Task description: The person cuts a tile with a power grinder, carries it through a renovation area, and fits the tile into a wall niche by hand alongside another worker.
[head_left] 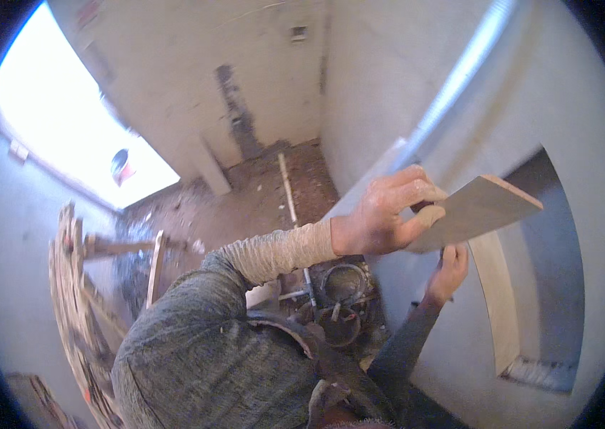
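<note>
My left hand (395, 207) grips a flat grey board or tile (481, 211) with a tan edge, held tilted in front of the right wall, beside a niche (553, 286) with a pale side panel. Below it, my right hand (449, 275) is raised with curled fingers at the board's lower edge; what lies in those fingers is partly hidden and too unclear to name.
A bright doorway (52, 114) opens at left above a rough wooden ladder or trestle (70, 272). Buckets (338, 329) and pipes (288, 186) lie on the dirty floor (231, 214). A plank (209, 164) leans on the far wall (166, 71).
</note>
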A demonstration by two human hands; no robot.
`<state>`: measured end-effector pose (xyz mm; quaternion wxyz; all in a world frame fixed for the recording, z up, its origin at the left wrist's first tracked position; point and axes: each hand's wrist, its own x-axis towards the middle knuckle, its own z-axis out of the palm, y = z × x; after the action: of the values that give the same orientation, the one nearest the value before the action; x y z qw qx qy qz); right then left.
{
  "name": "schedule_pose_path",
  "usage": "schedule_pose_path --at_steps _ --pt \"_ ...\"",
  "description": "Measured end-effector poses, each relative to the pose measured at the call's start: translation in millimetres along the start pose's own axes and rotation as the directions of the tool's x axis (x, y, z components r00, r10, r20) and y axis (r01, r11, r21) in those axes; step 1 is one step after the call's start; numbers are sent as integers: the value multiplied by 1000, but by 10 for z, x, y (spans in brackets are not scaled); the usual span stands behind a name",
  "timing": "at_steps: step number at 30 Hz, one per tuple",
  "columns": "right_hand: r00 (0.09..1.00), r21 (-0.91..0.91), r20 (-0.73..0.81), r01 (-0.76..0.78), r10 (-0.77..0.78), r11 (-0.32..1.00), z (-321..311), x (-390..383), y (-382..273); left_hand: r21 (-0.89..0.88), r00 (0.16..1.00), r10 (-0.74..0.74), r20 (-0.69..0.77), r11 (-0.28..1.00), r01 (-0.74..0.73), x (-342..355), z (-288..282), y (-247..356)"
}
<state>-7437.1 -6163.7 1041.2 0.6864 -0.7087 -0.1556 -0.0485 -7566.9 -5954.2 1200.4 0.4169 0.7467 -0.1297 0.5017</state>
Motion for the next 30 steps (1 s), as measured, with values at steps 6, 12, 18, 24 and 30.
schedule_pose_path --at_steps 6,12,18,24,30 --pt "933 263 337 -221 125 939 1283 -860 -139 154 923 -268 -277 936 318 -627 -1359 -109" --pt "763 110 637 -232 111 966 2862 -1463 -200 -98 579 -592 -560 741 664 -1498 -2903 -442" --pt "525 -27 846 -134 94 991 4617 -1895 -484 -472 192 -747 -637 574 669 -2314 -4451 -707" --pt "239 -194 940 -207 242 959 6289 -2499 -897 -498 3 -655 -755 576 648 -2657 -5955 -739" --pt "-142 -400 916 -410 376 820 7600 -2843 -1467 -461 -103 -483 -870 719 520 -2827 -6985 -983"
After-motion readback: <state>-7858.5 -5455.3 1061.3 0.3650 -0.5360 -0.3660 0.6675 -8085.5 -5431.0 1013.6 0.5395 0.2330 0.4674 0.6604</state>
